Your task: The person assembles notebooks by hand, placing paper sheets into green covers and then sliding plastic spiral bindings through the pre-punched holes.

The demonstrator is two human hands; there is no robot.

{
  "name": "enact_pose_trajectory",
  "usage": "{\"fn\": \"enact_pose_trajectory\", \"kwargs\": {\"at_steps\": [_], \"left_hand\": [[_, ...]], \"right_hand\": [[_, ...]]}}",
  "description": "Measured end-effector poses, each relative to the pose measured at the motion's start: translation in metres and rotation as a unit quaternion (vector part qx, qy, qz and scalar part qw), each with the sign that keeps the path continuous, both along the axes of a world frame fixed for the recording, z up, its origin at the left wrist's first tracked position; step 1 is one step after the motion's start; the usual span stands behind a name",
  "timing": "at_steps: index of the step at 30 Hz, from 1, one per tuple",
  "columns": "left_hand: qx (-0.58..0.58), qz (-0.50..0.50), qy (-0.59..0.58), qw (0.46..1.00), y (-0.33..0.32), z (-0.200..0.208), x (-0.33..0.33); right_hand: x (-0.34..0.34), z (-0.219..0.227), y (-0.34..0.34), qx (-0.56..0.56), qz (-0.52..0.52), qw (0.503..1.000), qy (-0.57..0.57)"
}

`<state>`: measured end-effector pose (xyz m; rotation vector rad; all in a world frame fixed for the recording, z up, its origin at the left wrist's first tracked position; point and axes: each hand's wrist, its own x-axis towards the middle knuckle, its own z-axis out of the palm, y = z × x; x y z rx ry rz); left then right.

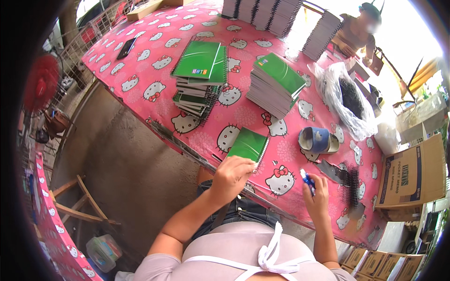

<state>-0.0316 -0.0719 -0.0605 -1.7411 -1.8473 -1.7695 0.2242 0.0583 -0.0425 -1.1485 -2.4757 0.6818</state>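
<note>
My left hand (233,175) is closed at the near end of a small green spiral notebook (249,144) lying at the table's front edge. Its fingertips pinch the lower corner by the white coil binding. To the right, just above the tablecloth, my right hand (317,194) grips a small blue-and-white tool (307,179); its exact kind is hidden by the fingers. Beyond the notebook stand a crisscrossed stack of green spiral notebooks (198,61) and a neater stack of green-covered pads (276,82).
A blue sandal (315,140) lies right of the notebook, near black binding coils (354,187) and a plastic bag of dark coils (349,100). Tall page stacks (267,16) stand at the back. A phone (126,48) rests far left. A cardboard box (412,173) adjoins the right edge. Another person (358,30) sits opposite.
</note>
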Motion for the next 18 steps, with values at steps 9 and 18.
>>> {"fn": "enact_pose_trajectory", "kwargs": {"at_steps": [9,18], "left_hand": [[0.046,0.02,-0.051,0.997,0.003,0.015,0.012],[0.093,-0.021,-0.004,0.995,0.004,0.017,0.005]], "right_hand": [[-0.068,0.044,-0.035,0.045,0.179,0.979,0.086],[-0.059,0.019,-0.009,-0.769,0.131,0.583,0.229]]}}
